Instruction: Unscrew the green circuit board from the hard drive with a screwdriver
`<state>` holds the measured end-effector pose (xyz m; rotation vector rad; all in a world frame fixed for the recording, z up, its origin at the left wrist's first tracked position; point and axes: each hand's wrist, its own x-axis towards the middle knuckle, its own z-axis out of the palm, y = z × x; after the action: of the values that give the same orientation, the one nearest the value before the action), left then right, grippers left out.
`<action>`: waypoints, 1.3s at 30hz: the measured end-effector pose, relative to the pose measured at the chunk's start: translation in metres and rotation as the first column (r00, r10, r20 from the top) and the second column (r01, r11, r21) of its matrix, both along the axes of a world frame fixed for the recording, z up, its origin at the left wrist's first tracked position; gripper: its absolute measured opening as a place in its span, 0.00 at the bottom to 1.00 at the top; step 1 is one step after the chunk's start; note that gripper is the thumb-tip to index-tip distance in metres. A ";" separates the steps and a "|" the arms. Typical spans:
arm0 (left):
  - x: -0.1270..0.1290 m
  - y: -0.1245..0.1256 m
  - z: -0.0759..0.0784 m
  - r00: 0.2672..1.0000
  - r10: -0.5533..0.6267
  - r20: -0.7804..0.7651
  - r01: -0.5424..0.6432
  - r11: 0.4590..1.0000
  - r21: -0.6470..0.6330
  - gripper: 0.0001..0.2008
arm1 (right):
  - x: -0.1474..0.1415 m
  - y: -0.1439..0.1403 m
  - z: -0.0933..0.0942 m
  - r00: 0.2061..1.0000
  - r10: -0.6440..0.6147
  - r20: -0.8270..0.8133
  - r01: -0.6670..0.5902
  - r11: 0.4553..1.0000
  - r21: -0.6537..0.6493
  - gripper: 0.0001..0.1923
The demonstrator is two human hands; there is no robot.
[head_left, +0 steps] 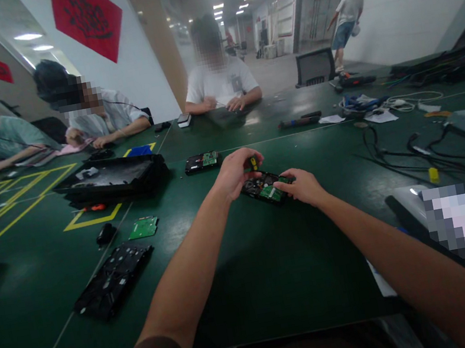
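Black rectangular tray [127, 186], toward the dark green surface's [235, 293] left edge, holds a small whitish piece [86, 173], too blurred to identify. Left hand [237, 176] grips a black-and-yellow tool [253, 163], tip hidden, by a green-boarded black drive [270, 192] midway between side edges; right hand [304, 186] pinches its partly covered right end.

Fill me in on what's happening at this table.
The person's left hand holds a black and yellow tool over a drive, while the right hand grips the drive's near right end. The drive's green circuit board is still in place. To the left lie a loose green board and a black panel; a second drive lies farther back. Other people sit around the table.
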<state>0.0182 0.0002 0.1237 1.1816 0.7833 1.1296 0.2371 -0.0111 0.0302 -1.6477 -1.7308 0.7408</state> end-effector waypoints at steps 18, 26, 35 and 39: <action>-0.006 0.003 0.001 0.996 0.033 -0.082 -0.030 0.999 0.033 0.12 | 0.002 0.002 -0.002 1.000 0.008 0.010 -0.008 1.000 -0.007 0.28; 0.004 0.000 -0.003 0.996 0.006 0.094 0.002 0.997 -0.079 0.08 | 0.002 0.002 -0.004 1.000 0.011 -0.005 -0.011 1.000 0.013 0.27; -0.001 -0.002 0.002 0.998 -0.013 -0.060 0.012 1.000 -0.011 0.13 | 0.003 0.004 -0.006 1.000 0.010 0.003 -0.010 1.000 0.009 0.27; 0.004 -0.003 -0.001 0.999 -0.024 0.028 0.026 0.996 -0.088 0.11 | 0.003 0.003 -0.005 1.000 0.021 0.010 -0.021 0.999 0.027 0.27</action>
<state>0.0222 -0.0029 0.1229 1.0977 0.7879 1.0777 0.2404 -0.0083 0.0257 -1.6199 -1.7603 0.7173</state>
